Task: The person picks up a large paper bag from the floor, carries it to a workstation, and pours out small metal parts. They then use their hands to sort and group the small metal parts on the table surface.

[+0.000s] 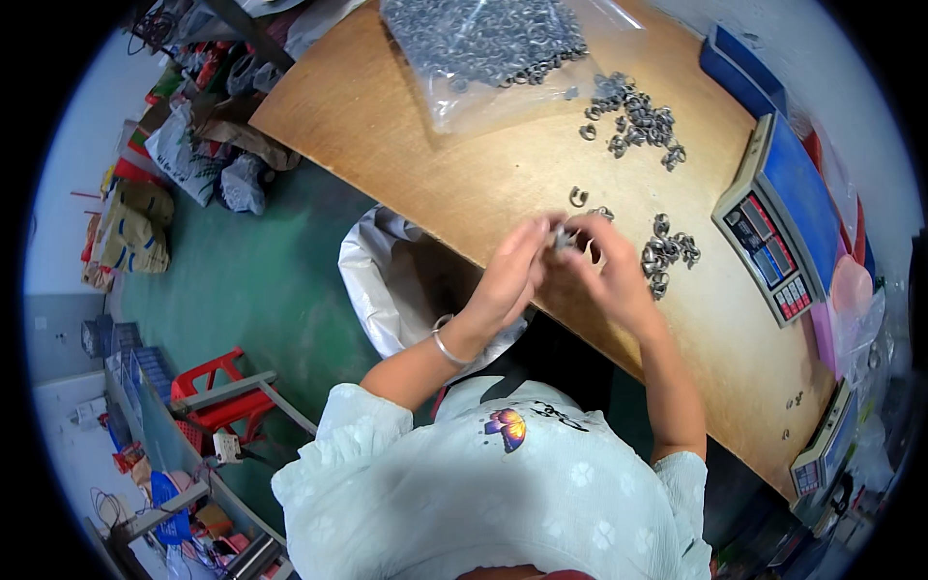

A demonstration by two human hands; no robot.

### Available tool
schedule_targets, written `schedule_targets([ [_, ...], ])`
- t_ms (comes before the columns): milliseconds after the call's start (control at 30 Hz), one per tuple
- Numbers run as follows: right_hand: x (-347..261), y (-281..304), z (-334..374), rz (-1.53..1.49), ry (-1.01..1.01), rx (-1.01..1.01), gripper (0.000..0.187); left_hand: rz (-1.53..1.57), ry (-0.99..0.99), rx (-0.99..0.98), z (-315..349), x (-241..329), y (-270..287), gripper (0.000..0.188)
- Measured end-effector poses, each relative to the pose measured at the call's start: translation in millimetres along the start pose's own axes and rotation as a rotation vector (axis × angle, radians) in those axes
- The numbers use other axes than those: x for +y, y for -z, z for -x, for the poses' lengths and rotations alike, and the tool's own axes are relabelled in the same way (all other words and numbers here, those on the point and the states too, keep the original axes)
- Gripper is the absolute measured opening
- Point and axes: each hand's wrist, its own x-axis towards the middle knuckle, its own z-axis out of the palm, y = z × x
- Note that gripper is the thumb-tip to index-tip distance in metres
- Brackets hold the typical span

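My left hand [512,275] and my right hand [616,280] meet above the near edge of the wooden table [464,184]. Between their fingertips is a small grey metal ring [563,239], partly covered by the fingers. Both hands are closed at the fingertips around it. Just beyond them lies a loose open metal ring [578,196], and another sits close to my right fingers. A small heap of similar metal rings [660,253] is right of my right hand. Farther off is a larger scattered pile of metal rings [633,121].
A clear plastic bag [483,43] full of metal rings lies at the far side. Blue weighing scales [773,217] stand along the right. Below the table edge hangs an open white sack [362,275]. A red plastic chair [227,387] and bagged goods are on the left.
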Motion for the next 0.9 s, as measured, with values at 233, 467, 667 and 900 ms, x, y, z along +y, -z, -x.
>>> schedule_targets([
  [233,11.2,0.7,10.0,0.223,-0.030,0.045,0.019,-0.129,0.115,0.268,87.3,-3.6,52.2,0.021],
  [467,72.6,63.7,-11.0,0.440,-0.233,0.181,0.027,-0.495,0.282,0.848,103.0,-38.6,153.9,0.042],
  [667,151.1,109.9,-43.3,0.728,-0.282,0.383,0.058,-0.921,-0.657,0.676,75.5,-16.5,86.0,0.046],
  [900,130.1,70.6,-50.8,0.521,-0.217,0.044,0.048,-1.460,-0.508,-0.124,-64.3,22.7,7.5,0.048],
])
